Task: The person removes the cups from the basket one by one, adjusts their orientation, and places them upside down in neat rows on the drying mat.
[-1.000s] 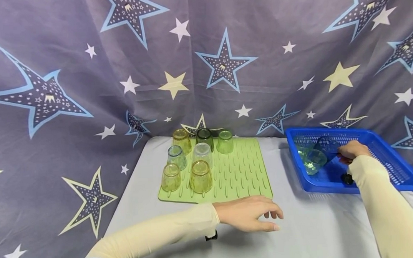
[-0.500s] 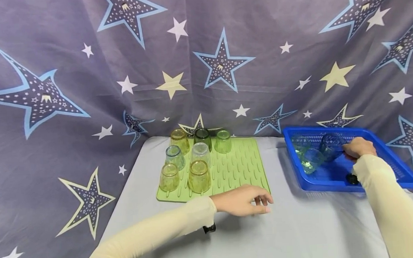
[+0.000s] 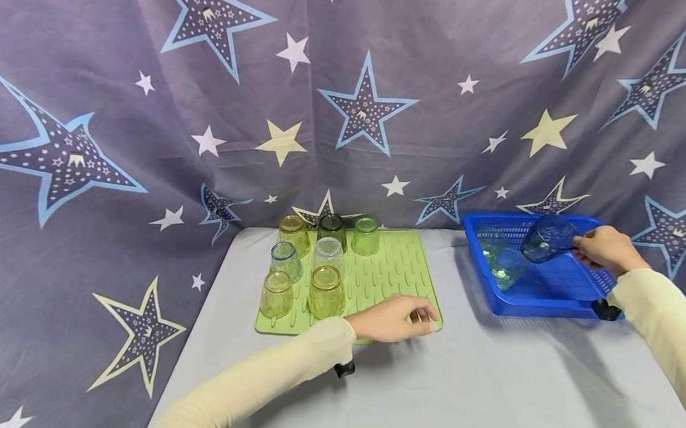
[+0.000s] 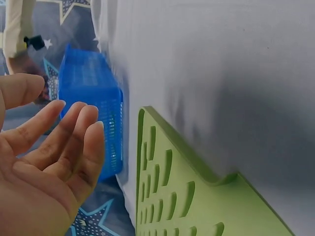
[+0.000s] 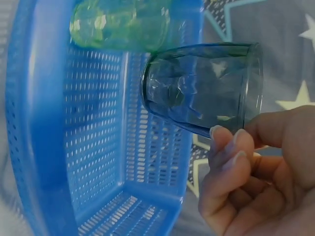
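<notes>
A clear blue drinking glass (image 3: pixel 548 238) is tilted above the blue basket (image 3: pixel 531 309). My right hand (image 3: pixel 608 248) pinches it at the rim between thumb and fingers, as the right wrist view shows up close. Green-tinted glasses (image 5: pixel 120 24) lie in the basket beside it. Near the front right corner of the green drying mat (image 3: pixel 399 262), my left hand (image 3: pixel 390 317) hovers with loosely bent fingers and holds nothing. Several glasses stand upside down on the mat, among them a yellow one (image 3: pixel 327 294), a blue one (image 3: pixel 286 262) and a green one (image 3: pixel 366 237).
A grey cloth covers the table (image 3: pixel 471 374). Behind it hangs a star-patterned curtain (image 3: pixel 428 57). The basket stands right of the mat, with a strip of table between them.
My right hand has lifted the blue glass up from inside the basket and moved slightly right. My left hand has drifted toward the mat. The glasses on the mat have stayed put.
</notes>
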`<state>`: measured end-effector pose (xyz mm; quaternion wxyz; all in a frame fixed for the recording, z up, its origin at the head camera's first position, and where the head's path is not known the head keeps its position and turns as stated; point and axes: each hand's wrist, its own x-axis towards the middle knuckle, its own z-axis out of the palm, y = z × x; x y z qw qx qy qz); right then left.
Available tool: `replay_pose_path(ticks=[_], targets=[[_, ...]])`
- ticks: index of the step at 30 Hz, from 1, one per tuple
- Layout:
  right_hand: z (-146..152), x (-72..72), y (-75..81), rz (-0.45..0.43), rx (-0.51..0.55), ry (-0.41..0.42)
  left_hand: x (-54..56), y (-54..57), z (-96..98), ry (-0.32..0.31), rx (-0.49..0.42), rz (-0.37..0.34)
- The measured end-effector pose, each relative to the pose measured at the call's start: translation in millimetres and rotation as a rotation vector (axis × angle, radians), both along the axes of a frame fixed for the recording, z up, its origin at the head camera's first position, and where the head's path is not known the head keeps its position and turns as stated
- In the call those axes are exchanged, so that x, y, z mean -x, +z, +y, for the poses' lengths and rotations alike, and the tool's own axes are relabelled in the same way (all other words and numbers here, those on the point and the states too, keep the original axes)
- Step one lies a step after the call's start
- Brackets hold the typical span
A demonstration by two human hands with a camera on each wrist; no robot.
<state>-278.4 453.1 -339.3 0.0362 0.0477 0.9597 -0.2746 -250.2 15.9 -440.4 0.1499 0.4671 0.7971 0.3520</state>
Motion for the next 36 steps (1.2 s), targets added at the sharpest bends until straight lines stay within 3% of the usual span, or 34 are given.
replay_pose_path(ticks=[8, 16, 19, 23, 26, 31, 36], targets=[[-12, -19.8, 7.0, 0.014, 0.075, 0.022, 3.7, -2.9, 0.7, 0.074, -0.052, -0.088], [-50, -37.6, 6.5, 0.035, 0.247, 0.097, 11.8, -4.8, 3.8, 0.193, -0.169, -0.366], [-68, -44.0, 4.3, 0.05, 0.322, 0.144, 14.7, -4.1, 5.3, 0.215, -0.19, -0.423], [-89, -53.5, 1.5, 0.033, 0.419, 0.204, 16.6, 0.0, 9.1, 0.199, -0.233, -0.522], [-105, -60.4, -1.6, 0.012, 0.485, 0.231, 18.9, 3.0, 13.8, 0.166, -0.312, -0.65], [-127, -68.1, -9.0, -0.005, 0.564, 0.302, 23.0, 5.6, 18.5, 0.089, -0.435, -0.848], [-138, -72.3, -16.8, -0.045, 0.618, 0.31, 23.6, 9.2, 17.4, 0.004, -0.55, -0.981]])
